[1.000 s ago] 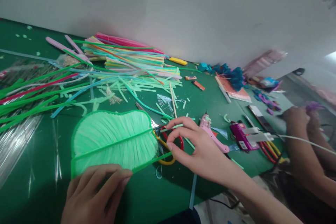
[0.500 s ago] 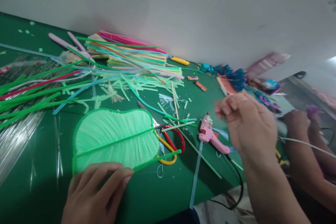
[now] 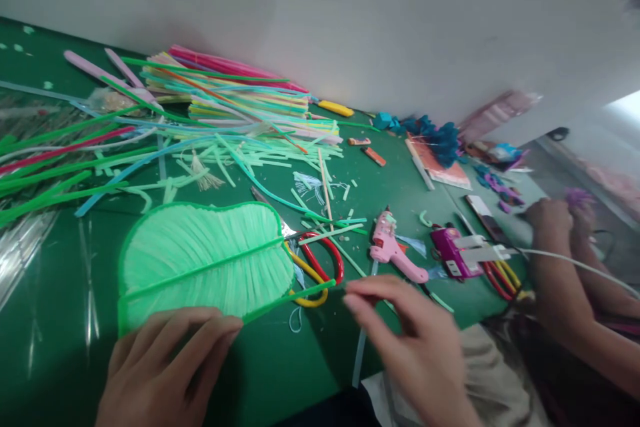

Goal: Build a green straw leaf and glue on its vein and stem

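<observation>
A pale green leaf-shaped piece [image 3: 200, 247], edged and veined in brighter green pipe cleaner, lies at the left centre. My left hand [image 3: 165, 360] is closed on its near edge, with the thumb hidden beneath the fingers. From that edge a loose green pipe cleaner end [image 3: 317, 288] sticks out to the right, over the handles of the scissors [image 3: 340, 260]. Just off its tip is my right hand [image 3: 415, 340], thumb and forefinger slightly apart with nothing visible between them. A pink glue gun [image 3: 393, 250] rests beyond the right hand.
Bundled pipe cleaners [image 3: 250, 103] and cut pieces lie at the back, near a yellow-handled tool [image 3: 336, 108]. At the right are a purple power strip [image 3: 457, 253] with a white cable and another person's hands [image 3: 550, 223]. Clear strips [image 3: 25, 247] cover the left.
My right hand has come down and left, from beyond the glue gun to the pipe cleaner's tip, uncovering the power strip. My left hand keeps its hold; the view has shifted slightly.
</observation>
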The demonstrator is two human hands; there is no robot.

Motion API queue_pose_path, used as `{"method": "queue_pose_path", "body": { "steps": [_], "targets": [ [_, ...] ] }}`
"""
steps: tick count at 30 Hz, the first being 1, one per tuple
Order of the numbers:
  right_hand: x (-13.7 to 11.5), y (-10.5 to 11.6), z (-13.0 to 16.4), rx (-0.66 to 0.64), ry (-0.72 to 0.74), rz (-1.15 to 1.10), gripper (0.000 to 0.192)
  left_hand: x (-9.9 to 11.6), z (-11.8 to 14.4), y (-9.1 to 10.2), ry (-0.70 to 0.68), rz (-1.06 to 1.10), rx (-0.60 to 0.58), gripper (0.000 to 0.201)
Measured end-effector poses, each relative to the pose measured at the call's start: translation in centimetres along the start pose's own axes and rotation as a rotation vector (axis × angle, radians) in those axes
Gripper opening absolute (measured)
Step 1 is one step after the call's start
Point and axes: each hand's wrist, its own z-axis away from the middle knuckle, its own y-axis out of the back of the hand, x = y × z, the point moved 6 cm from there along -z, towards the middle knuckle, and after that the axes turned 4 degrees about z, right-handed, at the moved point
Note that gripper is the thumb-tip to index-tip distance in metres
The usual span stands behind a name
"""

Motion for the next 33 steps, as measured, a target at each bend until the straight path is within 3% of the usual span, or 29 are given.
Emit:
{"method": "queue_pose_path", "body": {
  "steps": [3,6,11,18,23,26,29,33],
  "targets": [
    [-1.8,-2.8,1.9,0.087,0.130,0.028,0.024,-0.3,0.3,-0.2,-0.045,-0.032,-0.013,0.024],
    [-2.2,-4.3,2.4,0.122,0.216,0.044,0.031,-0.4,0.4,-0.4,-0.069,-0.030,-0.015,0.023],
    [-2.0,-5.2,2.1,0.103,0.271,0.106,0.042,-0.4,0.3,-0.3,-0.064,-0.019,-0.009,0.023],
    [-2.2,-6.2,1.4,0.062,0.334,0.192,0.039,0.1,0.1,-0.1,-0.060,0.006,-0.025,0.022],
    [-2.4,-6.3,0.9,0.036,0.361,0.248,0.034,0.1,0.2,0.0,-0.062,0.008,-0.040,0.023],
    [-2.2,-5.8,0.8,0.049,0.288,0.263,0.038,0.2,0.2,-0.1,-0.072,0.000,-0.060,0.024],
    [-1.9,-4.5,1.1,0.163,0.168,0.221,0.036,0.2,0.0,-0.1,-0.049,0.008,-0.047,0.023],
    [-2.6,-3.6,2.3,0.271,0.197,0.130,0.031,0.1,-0.1,0.1,-0.014,0.031,-0.027,0.023]
  ]
}}
